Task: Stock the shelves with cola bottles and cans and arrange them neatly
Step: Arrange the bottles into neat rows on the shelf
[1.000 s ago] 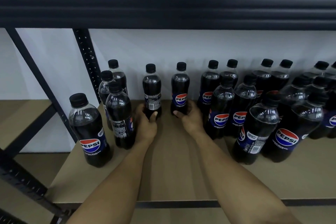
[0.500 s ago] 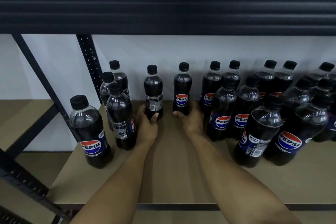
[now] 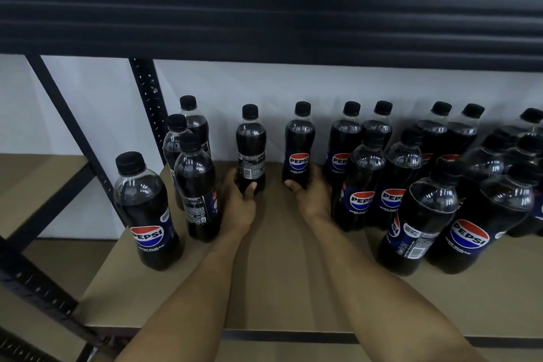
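Head view looks down onto a tan shelf (image 3: 279,288) crowded with cola bottles. Taking the perforated black upright post (image 3: 148,106) as the landmark: just right of it, the left hand (image 3: 239,200) has its grip wrapped around the base of one bottle (image 3: 250,147), whose back label with small print faces the camera. Further right of the post, the right hand (image 3: 313,191) has its grip closed around the foot of a second bottle (image 3: 299,147), its Pepsi logo facing forward. Both bottles stand upright near the back of the shelf, apart from each other.

Each held bottle's base is hidden by the fingers, so whether it rests on the shelf cannot be told. A small cluster of bottles (image 3: 194,185) stands at the foot of the post, overlapping one another, with a lone bottle (image 3: 144,211) nearer the camera. Far right of the post, a dense group of bottles (image 3: 440,185) overlaps in rows; the outermost are cut off by the frame edge and their labels mostly hidden.

The dark ribbed underside of an upper shelf (image 3: 264,3) fills the top. Behind the post is a plain white wall (image 3: 249,79). Left of it lies another tan shelf (image 3: 35,179), bare where visible.
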Demonstrator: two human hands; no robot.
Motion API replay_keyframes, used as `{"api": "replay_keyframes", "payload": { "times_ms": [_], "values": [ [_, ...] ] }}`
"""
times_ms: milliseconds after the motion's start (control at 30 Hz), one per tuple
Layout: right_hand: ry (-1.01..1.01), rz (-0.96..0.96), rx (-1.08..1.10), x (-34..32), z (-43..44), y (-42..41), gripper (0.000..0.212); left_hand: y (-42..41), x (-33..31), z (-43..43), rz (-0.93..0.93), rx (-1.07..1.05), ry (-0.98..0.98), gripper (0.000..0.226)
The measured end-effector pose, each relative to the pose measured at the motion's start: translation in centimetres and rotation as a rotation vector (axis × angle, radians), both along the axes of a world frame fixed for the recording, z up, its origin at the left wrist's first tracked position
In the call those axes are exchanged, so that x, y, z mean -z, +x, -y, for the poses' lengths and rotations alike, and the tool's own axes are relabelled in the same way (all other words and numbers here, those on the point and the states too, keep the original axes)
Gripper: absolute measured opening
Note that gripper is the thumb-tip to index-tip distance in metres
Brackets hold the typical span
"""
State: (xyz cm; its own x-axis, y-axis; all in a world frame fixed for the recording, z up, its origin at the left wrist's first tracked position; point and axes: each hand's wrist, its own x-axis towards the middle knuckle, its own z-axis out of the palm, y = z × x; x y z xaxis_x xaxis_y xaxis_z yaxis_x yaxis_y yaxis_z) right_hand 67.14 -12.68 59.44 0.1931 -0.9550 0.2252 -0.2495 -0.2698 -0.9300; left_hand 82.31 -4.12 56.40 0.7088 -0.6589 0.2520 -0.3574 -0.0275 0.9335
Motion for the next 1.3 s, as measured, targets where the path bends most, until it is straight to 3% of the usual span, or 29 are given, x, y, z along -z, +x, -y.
{"api": "replay_keyframes", "payload": {
  "times_ms": [100, 267, 367, 533, 700, 833, 967, 1067, 1200, 1300],
  "values": [
    [0.015, 0.003, -0.017, 0.0, 0.1, 0.0, 0.070, -0.5, -0.6, -0.2, -0.015, -0.012, -0.011, 0.056],
    [0.018, 0.004, -0.043, 0.5, -0.1, -0.2, 0.071, -2.2, -2.0, -0.2, 0.108, -0.189, 0.033, 0.085],
    [-0.009, 0.006, -0.048, 0.8, 0.3, -0.2, 0.066, -3.5, -3.5, 0.5, 0.172, -0.338, 0.061, 0.086],
    [0.025, 0.051, -0.064, 1.2, 0.9, -0.2, 0.065, -3.5, -4.6, 1.9, 0.078, -0.345, 0.102, 0.082],
    [0.013, 0.049, -0.067, 1.3, 1.1, -0.1, 0.061, -2.5, -4.9, 1.6, 0.022, -0.125, 0.040, 0.065],
    [0.010, 0.044, -0.059, 1.3, 1.0, -0.1, 0.061, -1.4, -4.8, 1.6, -0.158, 0.144, 0.018, 0.069],
    [0.009, 0.021, -0.054, 1.5, 1.1, 0.1, 0.062, -1.0, -4.8, 1.6, -0.109, 0.272, 0.079, 0.078],
    [0.006, 0.003, -0.060, 1.6, 1.3, 0.2, 0.061, -1.7, -4.6, 1.9, -0.034, 0.169, 0.084, 0.074],
    [-0.010, 0.013, -0.063, 1.9, 1.5, 0.2, 0.059, -2.7, -4.2, 2.5, 0.089, -0.117, 0.122, 0.085],
    [-0.014, 0.017, -0.059, 1.8, 1.4, 0.1, 0.058, -3.2, -4.1, 2.6, 0.127, -0.166, 0.127, 0.080]
  ]
}}
